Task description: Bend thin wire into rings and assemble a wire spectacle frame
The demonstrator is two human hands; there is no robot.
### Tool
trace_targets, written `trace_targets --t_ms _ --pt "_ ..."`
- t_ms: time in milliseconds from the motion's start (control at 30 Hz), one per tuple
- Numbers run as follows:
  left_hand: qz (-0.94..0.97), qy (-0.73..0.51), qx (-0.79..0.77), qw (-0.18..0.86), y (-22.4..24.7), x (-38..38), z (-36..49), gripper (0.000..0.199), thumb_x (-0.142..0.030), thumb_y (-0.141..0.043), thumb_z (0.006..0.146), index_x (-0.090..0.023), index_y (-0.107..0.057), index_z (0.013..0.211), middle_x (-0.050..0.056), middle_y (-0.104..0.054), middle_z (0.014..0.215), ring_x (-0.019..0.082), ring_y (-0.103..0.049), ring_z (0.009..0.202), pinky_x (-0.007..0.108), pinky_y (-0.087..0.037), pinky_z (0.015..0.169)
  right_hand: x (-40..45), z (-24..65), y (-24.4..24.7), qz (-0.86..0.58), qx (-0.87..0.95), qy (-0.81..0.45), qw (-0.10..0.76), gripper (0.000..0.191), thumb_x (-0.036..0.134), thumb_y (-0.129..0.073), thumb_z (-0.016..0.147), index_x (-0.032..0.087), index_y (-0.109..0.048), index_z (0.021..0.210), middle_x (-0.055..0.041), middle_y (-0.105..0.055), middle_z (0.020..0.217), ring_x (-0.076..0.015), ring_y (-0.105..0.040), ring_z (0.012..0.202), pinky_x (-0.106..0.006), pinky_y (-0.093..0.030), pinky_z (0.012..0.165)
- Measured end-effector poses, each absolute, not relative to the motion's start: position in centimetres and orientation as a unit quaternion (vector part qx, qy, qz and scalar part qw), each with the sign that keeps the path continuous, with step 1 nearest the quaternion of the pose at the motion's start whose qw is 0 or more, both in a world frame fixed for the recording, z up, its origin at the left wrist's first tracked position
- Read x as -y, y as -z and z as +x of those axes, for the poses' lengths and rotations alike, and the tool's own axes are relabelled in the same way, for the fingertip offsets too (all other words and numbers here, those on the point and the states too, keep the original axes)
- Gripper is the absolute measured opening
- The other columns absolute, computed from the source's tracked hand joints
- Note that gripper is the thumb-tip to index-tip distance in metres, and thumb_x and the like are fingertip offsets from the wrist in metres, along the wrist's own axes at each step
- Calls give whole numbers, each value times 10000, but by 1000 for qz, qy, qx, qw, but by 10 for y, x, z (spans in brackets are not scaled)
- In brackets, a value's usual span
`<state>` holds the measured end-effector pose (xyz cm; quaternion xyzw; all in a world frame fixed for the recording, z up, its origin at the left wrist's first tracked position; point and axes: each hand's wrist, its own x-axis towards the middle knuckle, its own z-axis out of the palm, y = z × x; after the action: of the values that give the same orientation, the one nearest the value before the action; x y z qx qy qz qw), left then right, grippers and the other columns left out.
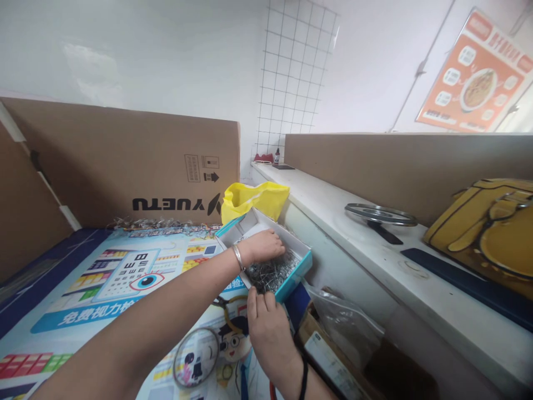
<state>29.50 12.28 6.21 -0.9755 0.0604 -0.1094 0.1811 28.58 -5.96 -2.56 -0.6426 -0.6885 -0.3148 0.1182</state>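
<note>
A teal box with white inner walls [296, 276] sits tilted on the printed table cover, holding a tangle of thin silvery wire-like pieces [270, 273]. My left hand [266, 246], with a silver bangle at the wrist, reaches into the box above the pieces. Its fingers curl down, and whatever lies between them is hidden. My right hand [268, 328], a black band at its wrist, has its fingers together over the near edge of the box. Left of this hand lie yellow-handled pliers [228, 314], partly covered, and a round clear case with cartoon figures [195, 357].
A yellow bag [256, 200] stands behind the box. Cardboard panels [166, 161] wall the back, with small clear packets [154, 223] along their foot. On the white ledge [316, 191] are a round mirror [381, 214] and a mustard handbag [495, 228]. Below lies a plastic bag [345, 314].
</note>
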Motion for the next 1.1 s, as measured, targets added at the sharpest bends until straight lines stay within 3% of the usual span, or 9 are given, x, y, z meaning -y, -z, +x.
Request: trace_targets --t_ms 267,433,833,1100 --pt "-990 110 15 86 -71 -125 281 165 -44 -503 783 -161 -603 845 65 -651 839 204 -586 811 304 -407 726 59 285 24 -648 684 313 117 484 -10 -497 715 -30 -489 1198 -174 -611 866 -270 -521 765 -347 -416 517" --pt "-990 131 49 -23 -71 -130 280 141 -85 -511 761 -164 -617 810 42 -629 889 176 -566 816 265 -430 735 59 285 25 -643 684 325 113 477 -5 -509 708 -32 -501 1185 -175 -618 853 -264 -520 764 -336 -417 523" --pt "-923 209 148 -287 -77 -132 282 111 -206 -424 830 -158 -525 823 -12 -590 775 113 -543 736 219 -463 687 58 286 29 -645 684 320 117 497 3 -510 707 -28 -481 1202 -166 -611 862 -272 -520 757 -353 -410 516" --pt "-913 124 151 -359 -91 -129 244 78 -200 -452 835 -168 -517 863 0 -621 797 110 -581 741 238 -483 711 59 286 27 -649 677 328 111 493 30 -560 711 4 -505 1199 -162 -617 882 -263 -519 781 -346 -416 537"
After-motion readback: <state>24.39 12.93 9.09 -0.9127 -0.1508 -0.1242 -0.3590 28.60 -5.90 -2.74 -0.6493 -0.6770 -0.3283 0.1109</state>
